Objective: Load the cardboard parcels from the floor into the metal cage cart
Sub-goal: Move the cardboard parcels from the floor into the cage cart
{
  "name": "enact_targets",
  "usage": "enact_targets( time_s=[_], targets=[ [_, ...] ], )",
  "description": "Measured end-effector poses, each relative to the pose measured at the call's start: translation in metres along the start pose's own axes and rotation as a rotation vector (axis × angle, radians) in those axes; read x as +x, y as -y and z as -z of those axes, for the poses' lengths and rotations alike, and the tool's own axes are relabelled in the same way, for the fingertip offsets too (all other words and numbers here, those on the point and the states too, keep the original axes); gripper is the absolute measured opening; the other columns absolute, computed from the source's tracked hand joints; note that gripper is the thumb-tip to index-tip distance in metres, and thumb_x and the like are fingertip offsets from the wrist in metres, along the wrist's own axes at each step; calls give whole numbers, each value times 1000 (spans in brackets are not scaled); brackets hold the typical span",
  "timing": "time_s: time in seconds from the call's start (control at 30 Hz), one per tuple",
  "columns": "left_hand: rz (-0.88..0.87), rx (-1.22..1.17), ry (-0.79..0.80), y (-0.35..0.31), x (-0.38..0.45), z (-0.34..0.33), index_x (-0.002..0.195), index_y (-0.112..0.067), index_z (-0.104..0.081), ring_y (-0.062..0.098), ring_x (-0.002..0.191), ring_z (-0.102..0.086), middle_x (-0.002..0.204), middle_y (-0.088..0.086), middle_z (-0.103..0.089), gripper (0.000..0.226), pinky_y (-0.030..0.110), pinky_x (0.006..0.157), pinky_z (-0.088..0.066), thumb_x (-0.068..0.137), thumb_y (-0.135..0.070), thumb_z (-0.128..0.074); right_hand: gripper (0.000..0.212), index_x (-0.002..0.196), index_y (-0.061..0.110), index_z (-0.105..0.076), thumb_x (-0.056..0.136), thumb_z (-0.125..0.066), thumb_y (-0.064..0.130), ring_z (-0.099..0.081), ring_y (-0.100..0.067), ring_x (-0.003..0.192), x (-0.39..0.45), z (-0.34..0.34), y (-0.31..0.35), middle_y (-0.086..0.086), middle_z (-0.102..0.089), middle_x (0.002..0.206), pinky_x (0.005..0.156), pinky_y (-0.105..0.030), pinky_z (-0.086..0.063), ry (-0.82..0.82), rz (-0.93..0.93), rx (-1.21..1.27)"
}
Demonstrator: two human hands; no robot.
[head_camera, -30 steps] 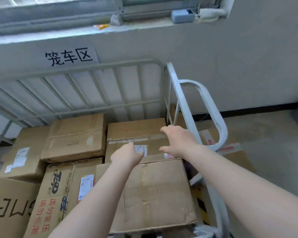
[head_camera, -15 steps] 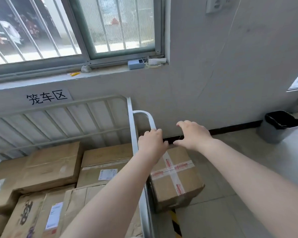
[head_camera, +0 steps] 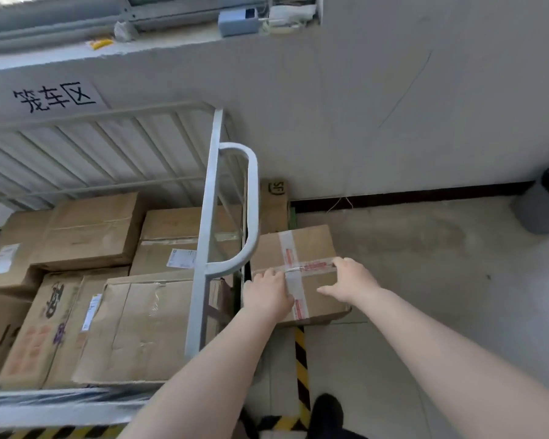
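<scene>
A cardboard parcel (head_camera: 311,248) crossed with white and red tape lies on the floor just right of the white metal cage cart (head_camera: 208,217). My left hand (head_camera: 267,294) hovers over the parcel's near left part, knuckles up, fingers apart. Over its right side is my right hand (head_camera: 351,278), fingers spread, touching or almost touching the top. Neither hand grips it. Inside the cart lie several brown parcels (head_camera: 146,327), packed close together.
A second, smaller box (head_camera: 274,204) stands against the wall behind the taped parcel. A grey bin with a black liner (head_camera: 544,207) sits at the far right. Yellow-black floor tape (head_camera: 301,369) runs beside the cart. My shoe (head_camera: 325,413) is at the bottom.
Both hands left the parcel in the cart, swung right past the cart's handle and dropped onto the taped parcel on the floor. My view turned right and then tilted downward.
</scene>
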State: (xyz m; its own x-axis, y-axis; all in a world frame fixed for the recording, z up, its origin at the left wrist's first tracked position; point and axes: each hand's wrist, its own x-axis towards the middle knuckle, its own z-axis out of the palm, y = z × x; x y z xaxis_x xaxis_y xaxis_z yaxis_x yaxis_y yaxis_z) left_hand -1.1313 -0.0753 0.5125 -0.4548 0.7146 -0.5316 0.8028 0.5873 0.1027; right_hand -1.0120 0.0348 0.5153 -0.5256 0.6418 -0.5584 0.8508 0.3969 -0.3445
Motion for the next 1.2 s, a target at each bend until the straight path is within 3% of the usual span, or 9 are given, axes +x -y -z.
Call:
enact_targets(
  time_s=[0.1,0.2,0.37,0.47,0.6,0.8,1.2],
  targets=[
    [38,-41,36,2,37,-31,136,-17,-42,28,127,-43,139,6,-45,47,42,100,-38,92,-34,-45,66,136,16,-42,82,-66,47,-50,-25,121,39,-27,-15,-5,-47,135,94,-36,-49,25,-55,62],
    [193,-188,57,7,84,-67,139,-18,-38,27,133,-39,144,5,-41,52,43,104,-37,91,-35,-48,76,141,14,-35,81,-66,49,-40,-28,131,89,-64,-30,-9,-35,144,105,-42,-42,25,-132,119],
    [528,-323,-105,26,151,-119,134,-8,-39,31,125,-45,136,12,-45,48,43,98,-40,92,-30,-47,100,149,5,-13,79,-66,54,-22,-30,141,165,-113,-53,-13,-17,154,111,-46,-32,-66,-250,151],
    [651,-430,-126,45,178,-147,137,-5,-34,35,126,-44,137,15,-45,57,45,99,-39,92,-38,-50,112,150,4,-3,75,-69,56,-23,-30,141,193,-135,-63,-13,-17,155,108,-45,-34,-77,-303,216],
    [737,-763,-135,46,196,-166,138,-4,-31,36,123,-49,138,15,-45,66,45,98,-45,91,-44,-53,119,150,7,-1,70,-74,55,-27,-29,140,208,-153,-71,-10,-20,155,106,-46,-36,-89,-344,358],
    [714,-799,-240,21,193,-153,137,-4,-34,35,123,-49,136,15,-45,73,49,97,-47,85,-48,-61,106,140,9,-25,63,-78,57,-40,-30,129,203,-134,-80,-10,-39,142,100,-49,-41,-218,-409,418],
    [451,-716,-251,-88,54,-49,141,-2,-25,37,125,-45,140,19,-39,82,48,96,-46,87,-55,-53,99,140,9,-27,69,-71,62,-40,-33,127,29,9,-99,-13,-40,142,102,-45,-32,-529,-511,401]
  ],
)
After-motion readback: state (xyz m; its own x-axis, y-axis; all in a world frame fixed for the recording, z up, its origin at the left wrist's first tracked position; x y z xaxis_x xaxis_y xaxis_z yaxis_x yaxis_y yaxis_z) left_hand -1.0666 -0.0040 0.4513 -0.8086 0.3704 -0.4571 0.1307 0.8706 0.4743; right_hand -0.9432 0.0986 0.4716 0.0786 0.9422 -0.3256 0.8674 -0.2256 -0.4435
